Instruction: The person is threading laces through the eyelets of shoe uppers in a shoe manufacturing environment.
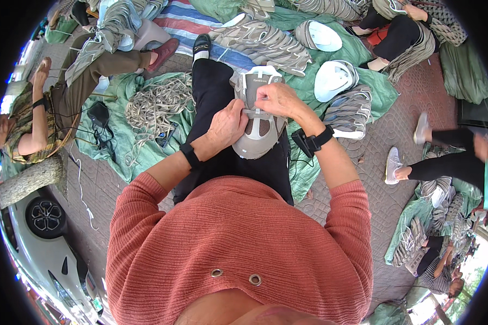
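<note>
Both hands are working on a grey shoe upper on the lap.

The left hand (pixel 227 125) is gripping the shoe upper (pixel 257 116) at its side, while the right hand (pixel 275 99) is pinching its white lace; a pile of laces (pixel 157 105) is lying nearby on the green tarp (pixel 122 138).

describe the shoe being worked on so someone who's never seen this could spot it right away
Start at the person in the red sweater filling the lower middle, and follow both forearms up to the black-trousered lap. The shoe lies there, a grey upper with a mesh toe, pinched by the left hand and right hand. Unlike the stacked uppers on the green tarp, it alone is held.
</note>
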A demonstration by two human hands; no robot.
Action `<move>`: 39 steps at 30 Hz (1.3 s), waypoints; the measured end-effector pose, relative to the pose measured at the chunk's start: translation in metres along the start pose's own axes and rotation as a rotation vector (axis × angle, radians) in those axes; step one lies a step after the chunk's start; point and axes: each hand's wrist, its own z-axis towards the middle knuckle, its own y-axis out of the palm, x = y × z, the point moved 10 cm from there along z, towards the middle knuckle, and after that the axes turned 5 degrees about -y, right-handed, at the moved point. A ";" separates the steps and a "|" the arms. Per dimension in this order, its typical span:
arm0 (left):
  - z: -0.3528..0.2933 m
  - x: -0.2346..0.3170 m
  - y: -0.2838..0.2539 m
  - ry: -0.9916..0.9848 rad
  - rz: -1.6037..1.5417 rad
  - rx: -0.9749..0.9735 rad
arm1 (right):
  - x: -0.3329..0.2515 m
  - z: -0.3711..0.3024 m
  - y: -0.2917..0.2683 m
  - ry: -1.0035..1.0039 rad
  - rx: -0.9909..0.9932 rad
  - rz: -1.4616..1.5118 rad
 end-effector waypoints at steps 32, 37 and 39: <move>0.027 0.046 -0.012 0.472 0.196 0.033 | 0.094 -0.008 -0.043 0.112 0.629 0.319; 0.029 0.038 -0.016 0.481 0.191 0.045 | 0.068 0.006 -0.040 0.241 0.641 0.352; 0.030 0.044 -0.018 0.491 0.183 0.056 | 0.063 -0.001 -0.051 0.188 0.723 0.276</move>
